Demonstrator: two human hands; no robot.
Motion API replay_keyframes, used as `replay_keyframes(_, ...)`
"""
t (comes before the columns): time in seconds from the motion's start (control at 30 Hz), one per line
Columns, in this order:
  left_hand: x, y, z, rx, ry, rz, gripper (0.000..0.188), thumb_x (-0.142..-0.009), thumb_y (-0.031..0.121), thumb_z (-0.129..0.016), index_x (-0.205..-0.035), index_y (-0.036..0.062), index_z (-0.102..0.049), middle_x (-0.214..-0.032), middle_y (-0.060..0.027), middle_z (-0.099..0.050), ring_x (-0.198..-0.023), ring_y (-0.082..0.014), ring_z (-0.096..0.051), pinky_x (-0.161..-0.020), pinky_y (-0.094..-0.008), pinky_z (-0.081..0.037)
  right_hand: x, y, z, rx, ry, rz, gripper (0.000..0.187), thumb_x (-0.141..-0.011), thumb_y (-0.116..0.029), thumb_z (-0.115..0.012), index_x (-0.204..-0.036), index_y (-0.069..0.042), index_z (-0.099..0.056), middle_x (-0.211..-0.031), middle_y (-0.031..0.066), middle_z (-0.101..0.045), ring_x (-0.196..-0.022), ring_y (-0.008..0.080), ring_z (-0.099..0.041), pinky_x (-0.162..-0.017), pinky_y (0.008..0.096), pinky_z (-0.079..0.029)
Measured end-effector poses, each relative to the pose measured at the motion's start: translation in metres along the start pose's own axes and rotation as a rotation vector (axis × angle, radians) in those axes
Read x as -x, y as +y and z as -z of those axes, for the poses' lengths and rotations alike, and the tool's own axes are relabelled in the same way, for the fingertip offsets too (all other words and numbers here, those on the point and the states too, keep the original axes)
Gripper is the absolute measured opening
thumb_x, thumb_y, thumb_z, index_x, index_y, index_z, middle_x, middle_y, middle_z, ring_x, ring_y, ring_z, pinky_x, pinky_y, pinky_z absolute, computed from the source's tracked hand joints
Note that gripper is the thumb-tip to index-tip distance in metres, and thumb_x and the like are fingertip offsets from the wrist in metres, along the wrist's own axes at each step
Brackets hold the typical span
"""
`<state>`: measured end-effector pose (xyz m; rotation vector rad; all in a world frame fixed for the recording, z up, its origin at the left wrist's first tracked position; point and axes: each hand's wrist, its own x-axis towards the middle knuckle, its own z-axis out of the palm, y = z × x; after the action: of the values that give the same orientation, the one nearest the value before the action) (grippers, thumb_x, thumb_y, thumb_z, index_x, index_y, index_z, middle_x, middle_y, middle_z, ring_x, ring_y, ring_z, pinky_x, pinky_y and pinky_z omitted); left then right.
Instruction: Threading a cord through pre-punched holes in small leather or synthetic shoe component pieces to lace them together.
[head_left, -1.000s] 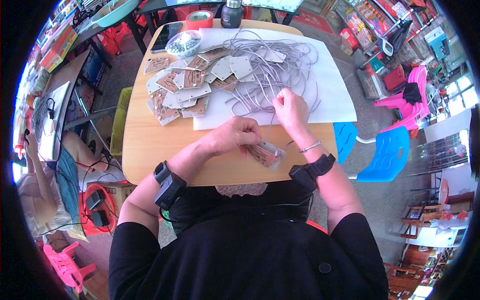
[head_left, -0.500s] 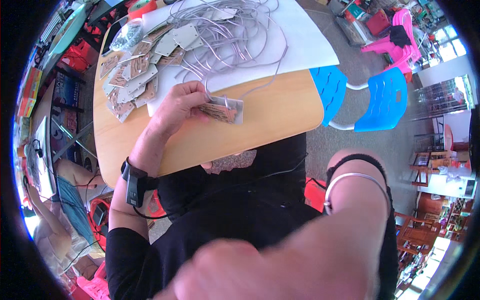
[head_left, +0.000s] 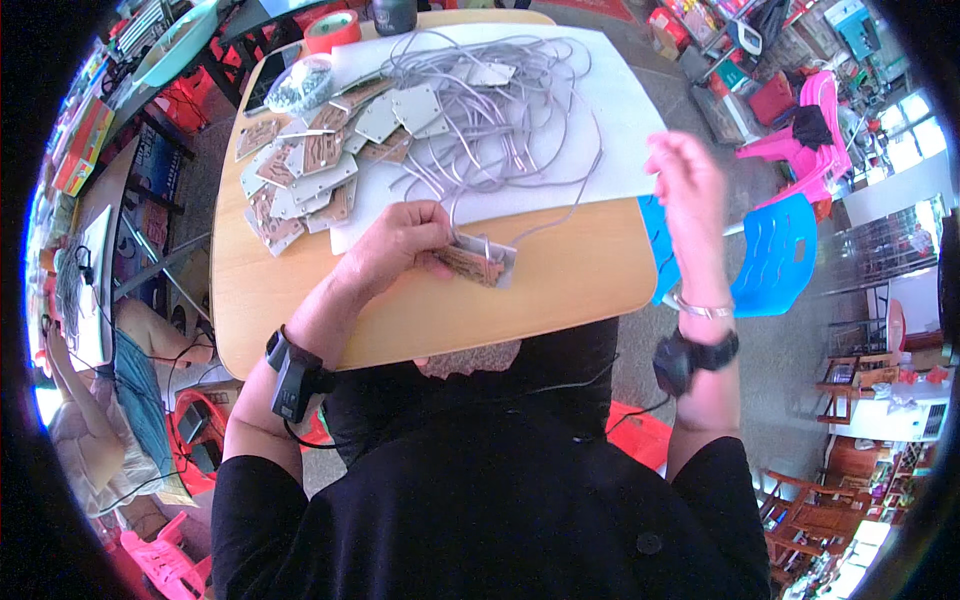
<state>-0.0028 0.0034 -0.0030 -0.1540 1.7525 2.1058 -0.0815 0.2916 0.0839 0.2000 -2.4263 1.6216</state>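
My left hand [head_left: 402,242] pinches the left end of a small circuit board [head_left: 480,264] near the front edge of the table. The board is tilted, its brown side with tracks partly showing, and a grey cable [head_left: 553,224] runs from its area toward the coil. Up on the right, my right hand [head_left: 690,182] is in the air beyond the table's right edge. Its fingers look bent but are blurred, and I make out nothing in them. Left of centre lies a pile of similar boards [head_left: 322,152], beside a tangle of grey cables [head_left: 500,120].
A white sheet [head_left: 625,150] covers part of the wooden table [head_left: 590,262]. At the back stand a roll of red tape [head_left: 332,32], a clear bag of small parts [head_left: 301,86] and a dark container [head_left: 395,14]. A blue chair [head_left: 775,258] is at right; a person [head_left: 95,425] sits at left.
My right hand has swung from close below the camera up to the table's right side. My left hand keeps its pinch on the circuit board. The whole view has shifted slightly.
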Motion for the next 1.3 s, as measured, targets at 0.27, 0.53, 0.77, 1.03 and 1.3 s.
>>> replay_keyframes(0.27, 0.004, 0.004, 0.001, -0.071, -0.026, 0.02, 0.007, -0.083, 0.009, -0.058, -0.085, 0.0029, -0.056, -0.077, -0.0021, -0.056, -0.067, -0.0108, -0.056, -0.061, -0.0239, -0.051, -0.075, 0.107, -0.047, 0.553, 0.018, -0.069, 0.031, -0.081, -0.035, -0.063, -0.081, -0.004, -0.064, -0.078, 0.015, -0.065, -0.073, 0.03, -0.063, -0.066, 0.0395, -0.048)
replay_keyframes(0.53, 0.002, 0.003, -0.002, 0.062, 0.043, 0.052, 0.014, -0.087, 0.013, -0.055, -0.086, -0.0018, -0.055, -0.084, -0.0064, -0.055, -0.075, -0.0154, -0.057, -0.067, -0.0285, -0.055, -0.105, 0.108, -0.054, 0.617, 0.0, 0.101, 0.019, -0.075, -0.025, -0.062, -0.08, -0.007, -0.064, -0.076, 0.0138, -0.064, -0.074, 0.0303, -0.064, -0.065, 0.0408, -0.049)
replay_keyframes(0.77, -0.003, 0.002, -0.002, 0.273, 0.083, -0.004, 0.016, -0.09, 0.013, -0.049, -0.095, -0.0025, -0.051, -0.09, -0.0099, -0.054, -0.084, -0.0213, -0.061, -0.073, -0.0313, -0.057, 0.013, -0.01, -0.06, -0.085, -0.213, -0.01, 0.007, -0.083, -0.007, -0.063, -0.088, -0.001, -0.062, -0.069, -0.0035, -0.055, -0.062, 0.0024, -0.047, -0.056, 0.0184, -0.039)
replay_keyframes(1.03, -0.005, -0.008, 0.002, 0.325, 0.184, -0.066, 0.015, -0.091, 0.012, -0.048, -0.099, -0.0013, -0.049, -0.092, -0.0106, -0.056, -0.087, -0.0225, -0.062, -0.076, -0.0332, -0.057, 0.077, -0.01, -0.123, 0.232, -0.34, 0.326, 0.008, -0.078, -0.003, -0.063, -0.08, -0.003, -0.055, -0.073, 0.012, -0.058, -0.059, 0.0251, -0.058, -0.053, 0.0349, -0.046)
replay_keyframes(1.3, -0.004, -0.01, 0.0, 0.296, 0.227, -0.091, 0.015, -0.091, 0.013, -0.05, -0.098, -0.0014, -0.049, -0.092, -0.0101, -0.055, -0.087, -0.0209, -0.06, -0.076, -0.0347, -0.058, 0.085, -0.005, -0.131, 0.361, -0.249, 0.451, 0.01, -0.077, -0.002, -0.061, -0.082, -0.004, -0.053, -0.072, 0.0103, -0.056, -0.062, 0.0278, -0.057, -0.055, 0.0384, -0.045)
